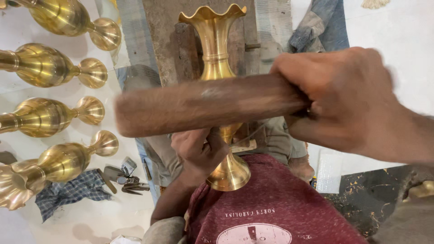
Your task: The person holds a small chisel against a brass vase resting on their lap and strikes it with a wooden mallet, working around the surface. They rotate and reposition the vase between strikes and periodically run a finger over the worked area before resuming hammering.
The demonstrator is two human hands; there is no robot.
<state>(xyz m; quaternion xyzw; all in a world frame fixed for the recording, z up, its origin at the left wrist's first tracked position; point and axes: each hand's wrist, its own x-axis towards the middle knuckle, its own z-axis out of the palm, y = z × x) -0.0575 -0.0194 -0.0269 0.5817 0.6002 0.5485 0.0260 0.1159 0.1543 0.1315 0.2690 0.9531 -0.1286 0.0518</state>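
A brass vase [215,43] with a fluted mouth lies lengthwise away from me, its round foot [229,174] resting against my maroon shirt [271,203]. My left hand [198,151] is wrapped around the vase's lower stem just above the foot. In my right hand [343,99] is one end of a brown wooden stick [203,106]. The stick lies crosswise over the middle of the vase, blurred by motion, and hides the vase's belly.
Several finished brass vases [49,68] lie in a column on the white floor at the left. Below them are a blue checked cloth [68,192] and small metal tools [124,178]. A worn wooden plank [165,36] lies under the vase's neck. A dark speckled slab [370,199] is at the lower right.
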